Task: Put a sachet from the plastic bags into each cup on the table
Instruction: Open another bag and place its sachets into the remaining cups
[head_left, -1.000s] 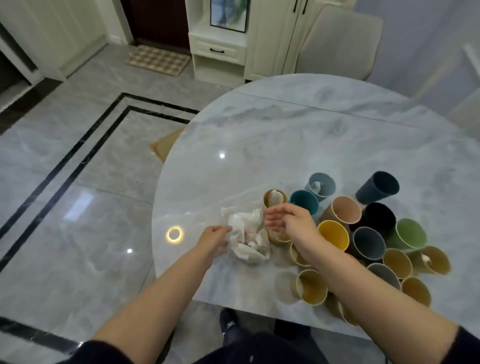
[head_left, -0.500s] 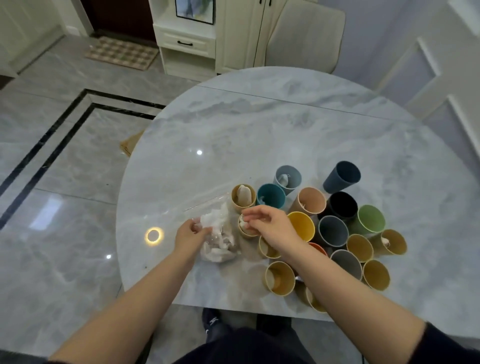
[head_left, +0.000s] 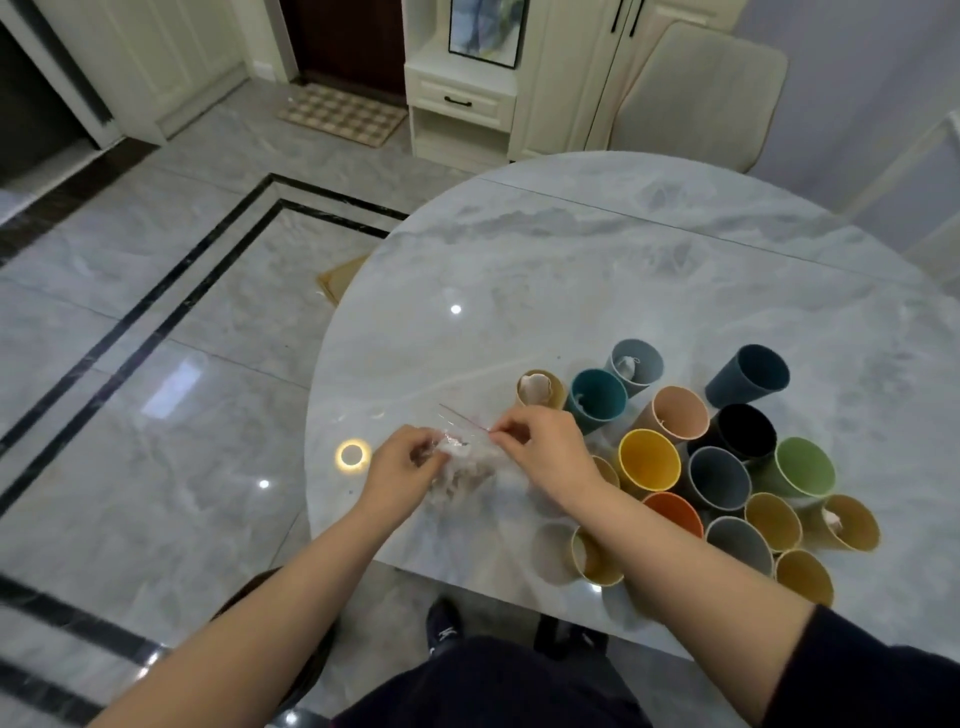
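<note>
Your cluster of cups (head_left: 696, 457) crowds the marble table (head_left: 571, 270) just right of your hands, some already holding a sachet (a tan cup (head_left: 540, 388), for one). The plastic bag (head_left: 462, 462) lies between your hands. Your left hand (head_left: 402, 467) pinches its left edge; your right hand (head_left: 545, 452) pinches its red-lined mouth, fingertips together.

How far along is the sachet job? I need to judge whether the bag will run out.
Done: white sachets show in about four cups, among them the tan cup, the teal cup, the pale grey-blue cup and the far-right mustard cup. In hand: both the left hand and right hand work at the clear plastic bag. Left: most cups, such as the yellow cup and green cup, look empty.
</note>
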